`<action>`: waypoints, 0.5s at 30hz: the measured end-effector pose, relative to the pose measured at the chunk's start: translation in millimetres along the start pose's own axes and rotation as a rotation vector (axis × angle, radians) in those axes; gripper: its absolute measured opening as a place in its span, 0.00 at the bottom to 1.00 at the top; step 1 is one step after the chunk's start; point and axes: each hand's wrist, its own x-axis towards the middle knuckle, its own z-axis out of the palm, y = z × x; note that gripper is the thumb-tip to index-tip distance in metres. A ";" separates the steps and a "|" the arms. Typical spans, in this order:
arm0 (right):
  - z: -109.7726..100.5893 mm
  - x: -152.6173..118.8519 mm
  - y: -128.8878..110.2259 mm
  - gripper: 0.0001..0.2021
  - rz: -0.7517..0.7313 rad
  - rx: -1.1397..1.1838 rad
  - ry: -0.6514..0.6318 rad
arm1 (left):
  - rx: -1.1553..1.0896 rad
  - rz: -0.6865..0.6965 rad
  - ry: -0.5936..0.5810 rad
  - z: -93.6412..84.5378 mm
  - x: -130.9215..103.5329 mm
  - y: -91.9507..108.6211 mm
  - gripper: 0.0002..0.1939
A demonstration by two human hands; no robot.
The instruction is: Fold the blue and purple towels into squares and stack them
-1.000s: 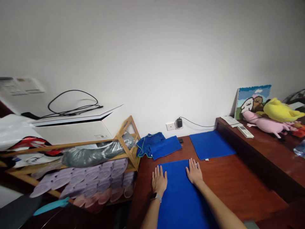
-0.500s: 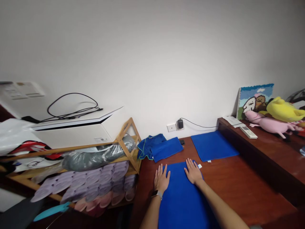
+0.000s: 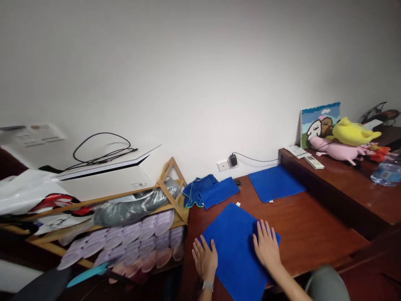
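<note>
A blue cloth [image 3: 236,251] lies spread on the brown wooden desk [image 3: 316,234], turned so that one corner points toward the wall. On its left corner rests my left hand [image 3: 205,259], fingers spread and flat, a watch band at the wrist. My right hand [image 3: 266,244] lies flat with fingers stretched near the cloth's right corner. Behind are a crumpled, partly folded blue cloth [image 3: 219,192] at the left and a flat blue cloth [image 3: 274,183] at the right. A small white tag [image 3: 238,204] shows by the near cloth's far corner.
To the left, a wooden rack [image 3: 171,184] carries a white box [image 3: 106,182] and several lilac slippers [image 3: 131,232]. A raised ledge on the right holds a remote [image 3: 314,162], plush toys [image 3: 340,151] and a water bottle [image 3: 387,172]. A plugged-in adapter [image 3: 233,159] sits on the wall.
The near blue cloth has turned from straight to diagonal, and both hands have moved nearer to me with it. The camera view has shifted slightly to the right.
</note>
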 end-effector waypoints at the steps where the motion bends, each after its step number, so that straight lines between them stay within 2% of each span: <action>1: 8.0 -24.8 5.4 0.36 0.020 0.009 -0.006 | 0.011 -0.014 0.017 1.0 -11.2 -7.2 0.37; 3: 17.4 -55.7 16.9 0.37 0.037 0.018 -0.043 | 0.029 -0.010 0.054 -0.6 -32.4 -20.1 0.38; 4: 16.9 -59.7 23.1 0.38 0.029 0.020 -0.068 | 0.034 0.008 0.074 -3.0 -42.3 -25.9 0.38; 6: 5.0 -46.2 36.0 0.37 -0.026 0.025 -0.132 | 0.032 0.057 0.105 -9.6 -61.1 -36.5 0.40; 9: -26.5 1.4 52.6 0.36 -0.170 0.033 -0.262 | 0.011 0.120 0.119 -19.5 -87.6 -50.3 0.41; 11: -42.2 24.9 55.7 0.35 -0.224 0.017 -0.310 | -0.003 0.134 0.119 -24.7 -102.6 -56.5 0.40; 13: -45.5 27.3 48.2 0.34 -0.186 0.004 -0.275 | -0.023 0.137 0.123 -29.9 -111.2 -57.7 0.38; 15: -36.1 8.8 31.8 0.35 -0.104 0.025 -0.193 | -0.061 0.172 0.118 -37.6 -109.1 -51.7 0.35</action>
